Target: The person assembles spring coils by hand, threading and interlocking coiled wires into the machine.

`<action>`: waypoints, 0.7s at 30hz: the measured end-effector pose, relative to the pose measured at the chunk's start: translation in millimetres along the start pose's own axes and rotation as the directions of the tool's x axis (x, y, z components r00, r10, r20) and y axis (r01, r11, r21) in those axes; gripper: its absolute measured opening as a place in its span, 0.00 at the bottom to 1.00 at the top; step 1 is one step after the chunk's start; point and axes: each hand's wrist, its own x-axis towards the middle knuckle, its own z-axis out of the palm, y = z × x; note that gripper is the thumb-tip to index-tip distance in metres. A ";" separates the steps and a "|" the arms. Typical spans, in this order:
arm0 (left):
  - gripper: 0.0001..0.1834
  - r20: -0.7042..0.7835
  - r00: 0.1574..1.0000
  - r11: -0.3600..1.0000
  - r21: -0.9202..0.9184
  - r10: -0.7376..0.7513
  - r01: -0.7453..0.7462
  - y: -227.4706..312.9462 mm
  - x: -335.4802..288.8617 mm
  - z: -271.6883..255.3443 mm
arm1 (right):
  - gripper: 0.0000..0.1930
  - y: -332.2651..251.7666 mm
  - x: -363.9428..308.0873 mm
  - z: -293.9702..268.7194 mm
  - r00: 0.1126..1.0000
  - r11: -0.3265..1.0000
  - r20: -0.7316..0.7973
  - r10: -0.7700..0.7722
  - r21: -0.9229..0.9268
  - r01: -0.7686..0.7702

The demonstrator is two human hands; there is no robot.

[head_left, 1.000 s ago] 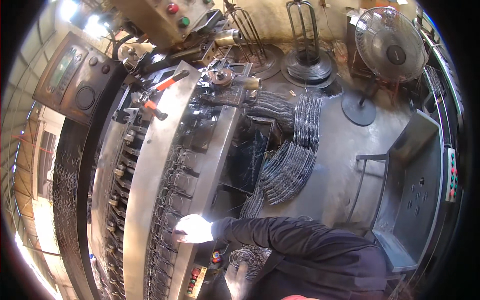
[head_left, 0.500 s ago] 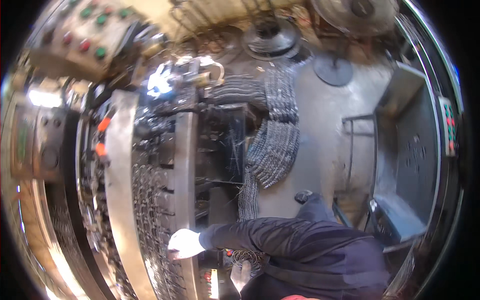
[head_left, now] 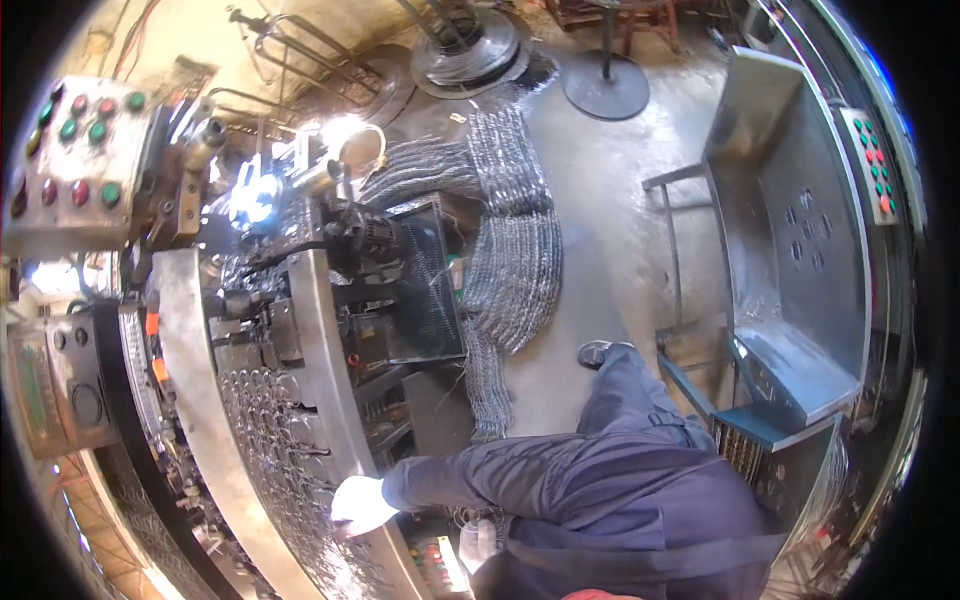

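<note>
Head view, from the left: a control box carries red and green buttons, and below it a second box has a screen. Two pale rails run down the machine, and dark wire coils lie crowded in rows between them, thin, looped and glinting, lost in glare toward the lower end. The right hand reaches over the right-hand rail, fingers pointing down and left at the nearest coils; it is so washed out that I cannot tell whether they are spread or pinching one. Right of the rails, a dark tray shows rows of fine, pale lines inside. Below it, partly hidden by the sleeve, the left hand has its fingers close together against a small bunch of coils; I cannot tell whether they grip it. Grey wire strips curve across the floor. Farthest right, a steel trough has a cluster of dark round spots inside, just beside a button panel.
</note>
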 end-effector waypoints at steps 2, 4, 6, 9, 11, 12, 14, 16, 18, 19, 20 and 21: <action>0.14 -0.029 1.000 1.000 -0.009 0.007 -0.008 -0.6 -7.2 1.1 | 0.21 -2.2 -1.3 5.5 0.991 0.998 -0.119 -0.058 -0.007 0.058; 0.14 -0.043 0.999 0.999 -0.028 -0.017 0.016 -5.1 -8.6 1.2 | 0.21 3.5 -3.5 10.9 0.997 0.999 -0.074 -0.037 0.016 0.038; 0.14 -0.036 0.999 0.999 -0.048 -0.016 0.014 -11.1 -12.9 -0.4 | 0.21 1.5 -5.9 7.7 0.980 0.998 -0.193 -0.057 -0.042 0.049; 0.14 -0.046 0.999 0.998 -0.065 -0.008 0.005 -21.7 -24.0 -2.8 | 0.20 3.1 -3.7 7.5 0.999 0.994 -0.022 0.042 -0.104 -0.044; 0.14 -0.066 0.998 0.997 -0.072 -0.004 -0.001 -29.6 -33.9 -6.6 | 0.20 0.4 -0.1 8.3 0.995 0.989 0.056 0.082 -0.127 -0.074; 0.14 -0.077 0.997 0.997 -0.075 0.005 -0.011 -34.4 -38.9 -9.1 | 0.20 -1.2 1.5 9.0 0.998 0.990 0.036 0.060 -0.133 -0.055; 0.13 -0.095 0.995 0.996 -0.079 0.025 -0.033 -47.2 -51.4 -16.0 | 0.20 -9.0 3.0 8.8 0.999 0.988 -0.034 0.025 -0.150 -0.030; 0.13 -0.112 0.993 0.995 -0.087 0.046 -0.056 -63.2 -66.2 -23.2 | 0.20 -17.9 5.6 5.0 0.993 0.978 0.031 0.111 -0.182 -0.104; 0.13 -0.132 0.989 0.992 -0.096 0.068 -0.081 -81.7 -86.6 -29.3 | 0.23 -24.4 5.9 4.2 0.969 0.949 0.109 0.222 -0.250 -0.189; 0.13 -0.148 0.986 0.990 -0.106 0.074 -0.091 -92.1 -100.2 -33.6 | 0.23 -28.6 5.4 5.1 0.968 0.942 0.088 0.235 -0.266 -0.205; 0.13 -0.168 0.983 0.989 -0.112 0.079 -0.099 -105.0 -115.1 -36.0 | 0.23 -32.8 4.9 9.8 0.967 0.935 0.071 0.246 -0.279 -0.218; 0.13 -0.187 0.978 0.987 -0.115 0.089 -0.111 -117.4 -131.8 -38.9 | 0.24 -26.1 0.4 18.8 0.979 0.943 -0.004 0.203 -0.268 -0.196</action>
